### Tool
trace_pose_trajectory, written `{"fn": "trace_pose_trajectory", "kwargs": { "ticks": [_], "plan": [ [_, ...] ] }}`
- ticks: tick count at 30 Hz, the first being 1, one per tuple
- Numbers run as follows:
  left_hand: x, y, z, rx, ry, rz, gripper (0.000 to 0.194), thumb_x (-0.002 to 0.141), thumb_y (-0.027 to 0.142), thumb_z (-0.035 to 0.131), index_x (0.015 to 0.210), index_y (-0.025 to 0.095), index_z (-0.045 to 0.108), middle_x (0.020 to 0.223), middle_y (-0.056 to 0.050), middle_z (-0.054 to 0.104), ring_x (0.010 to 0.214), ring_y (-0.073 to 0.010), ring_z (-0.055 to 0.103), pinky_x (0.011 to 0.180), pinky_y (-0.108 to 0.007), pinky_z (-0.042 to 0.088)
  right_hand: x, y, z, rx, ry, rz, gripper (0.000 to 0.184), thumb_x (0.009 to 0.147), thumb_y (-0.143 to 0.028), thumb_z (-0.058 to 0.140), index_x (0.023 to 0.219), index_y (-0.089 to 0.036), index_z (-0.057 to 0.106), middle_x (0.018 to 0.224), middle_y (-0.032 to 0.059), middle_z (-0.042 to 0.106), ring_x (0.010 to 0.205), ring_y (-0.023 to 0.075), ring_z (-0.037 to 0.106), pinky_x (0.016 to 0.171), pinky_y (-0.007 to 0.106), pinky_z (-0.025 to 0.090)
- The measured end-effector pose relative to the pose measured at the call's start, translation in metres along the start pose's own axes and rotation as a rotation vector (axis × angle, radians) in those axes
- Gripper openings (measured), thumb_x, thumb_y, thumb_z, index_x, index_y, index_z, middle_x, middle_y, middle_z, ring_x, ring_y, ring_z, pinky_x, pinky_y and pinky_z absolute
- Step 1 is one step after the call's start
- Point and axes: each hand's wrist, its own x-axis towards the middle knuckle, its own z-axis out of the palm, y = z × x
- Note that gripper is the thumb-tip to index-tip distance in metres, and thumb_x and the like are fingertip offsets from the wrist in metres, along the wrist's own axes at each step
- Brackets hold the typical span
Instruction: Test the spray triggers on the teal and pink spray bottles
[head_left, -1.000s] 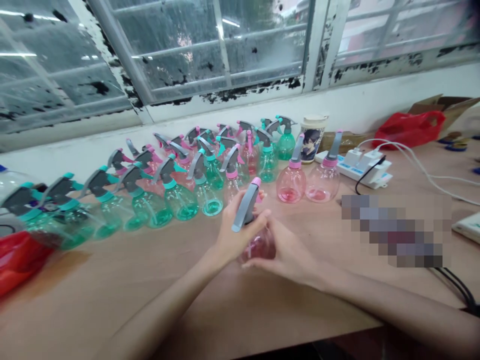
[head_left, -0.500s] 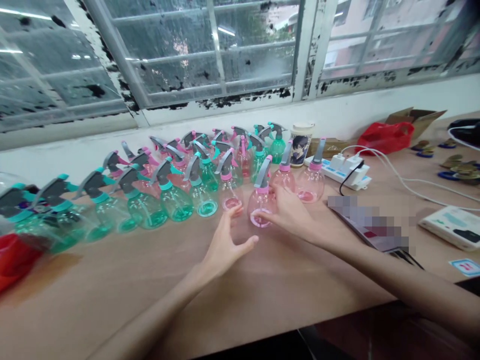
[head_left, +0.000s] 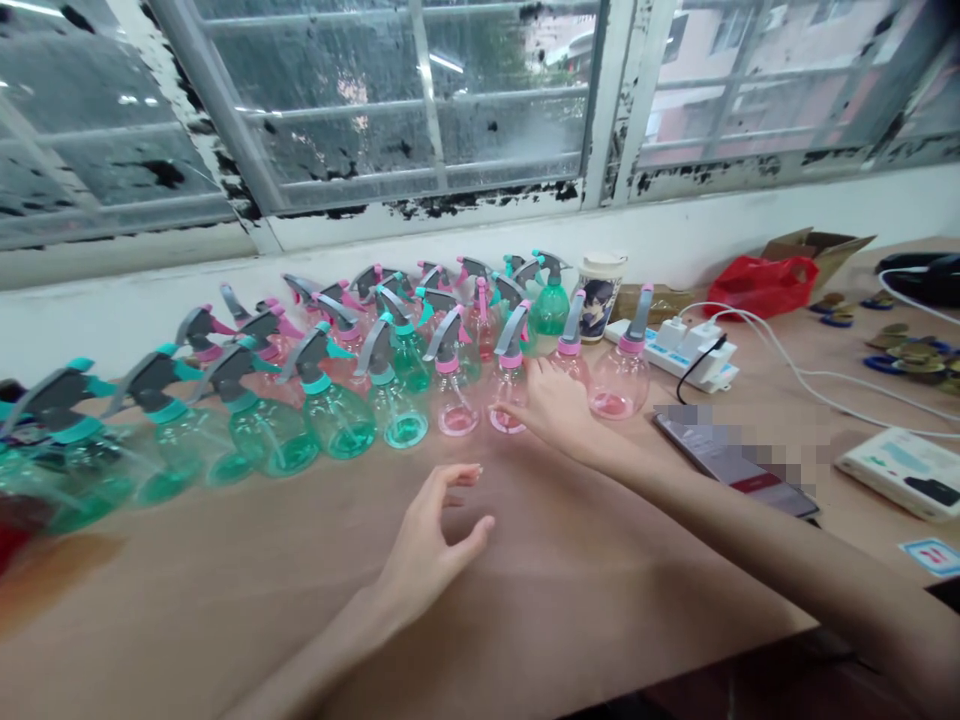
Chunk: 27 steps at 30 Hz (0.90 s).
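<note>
A pink transparent spray bottle [head_left: 505, 388] with a grey trigger stands in the front row of bottles on the wooden table [head_left: 600, 570]. My right hand [head_left: 553, 408] is curled round its right side and base. My left hand [head_left: 433, 532] hovers just above the table in front of the row, fingers apart and bent, holding nothing. Two more pink bottles [head_left: 619, 378] stand to the right of my right hand. Several green bottles [head_left: 334, 424] stretch away to the left.
Behind the row are a printed cup [head_left: 598, 293], a white power strip [head_left: 697, 352] with cables, a red bag [head_left: 759, 284] and a cardboard box [head_left: 817, 248]. A phone [head_left: 724, 462] and a white box [head_left: 896, 470] lie at the right. A wall with windows runs behind.
The pink bottle, held in both hands a second ago, now stands in the front row. My left hand has let go and drawn back; my right hand stays on it.
</note>
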Motion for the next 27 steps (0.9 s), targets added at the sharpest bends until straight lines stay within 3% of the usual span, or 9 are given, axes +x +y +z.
{"fn": "trace_pose_trajectory", "kwargs": {
  "ticks": [5,9,14,18,23,27],
  "plan": [
    [0.005,-0.001,0.005,0.014,-0.069,-0.021,0.031,0.083,0.023,0.057,0.114,0.023,0.052,0.117,-0.007,0.062,0.103,-0.0228,0.064,0.091,-0.044,0.053,0.008,-0.007,-0.002,-0.039,-0.072,0.062,0.062,0.088,-0.053,0.060,0.130,-0.008,0.048,0.118,0.0204,0.063,0.095,0.0328,0.068,0.070,0.039,0.051],
    [0.009,-0.003,0.009,0.015,-0.104,-0.015,0.031,0.083,0.023,0.057,0.114,0.023,0.052,0.116,-0.006,0.062,0.102,-0.0218,0.063,0.091,-0.042,0.052,0.000,-0.001,-0.007,0.004,-0.036,0.036,0.066,0.090,-0.052,0.057,0.139,-0.010,0.041,0.123,0.0193,0.062,0.096,0.0315,0.068,0.070,0.038,0.050],
    [0.013,-0.002,0.009,0.017,-0.123,0.007,0.029,0.085,0.023,0.056,0.113,0.024,0.051,0.116,-0.006,0.062,0.103,-0.0217,0.062,0.090,-0.042,0.052,-0.027,0.038,-0.023,0.105,0.149,-0.032,0.043,0.093,-0.049,0.052,0.119,-0.017,0.059,0.117,0.0126,0.067,0.093,0.0290,0.069,0.073,0.038,0.050],
    [0.020,0.001,0.012,0.005,-0.135,0.018,0.026,0.087,0.023,0.055,0.113,0.024,0.052,0.114,-0.005,0.061,0.105,-0.0208,0.062,0.089,-0.040,0.052,-0.033,0.067,-0.027,0.101,0.247,0.033,0.039,0.092,-0.049,0.054,0.112,-0.017,0.062,0.111,0.0128,0.070,0.097,0.0317,0.068,0.079,0.043,0.050],
    [0.028,0.008,0.021,-0.041,-0.144,0.072,0.027,0.088,0.023,0.057,0.114,0.025,0.051,0.114,-0.004,0.062,0.106,-0.0197,0.062,0.087,-0.037,0.054,-0.016,0.065,-0.018,0.102,0.153,0.123,0.061,0.090,-0.048,0.058,0.136,-0.010,0.046,0.125,0.0213,0.064,0.109,0.0358,0.064,0.086,0.045,0.048],
    [0.030,0.016,0.024,-0.076,-0.127,0.108,0.023,0.089,0.021,0.054,0.112,0.024,0.053,0.107,-0.004,0.064,0.099,-0.0187,0.064,0.081,-0.035,0.055,-0.005,0.053,-0.013,0.108,0.020,0.231,0.070,0.088,-0.045,0.061,0.141,-0.005,0.038,0.117,0.0244,0.066,0.107,0.0365,0.064,0.083,0.042,0.048]
  ]
}}
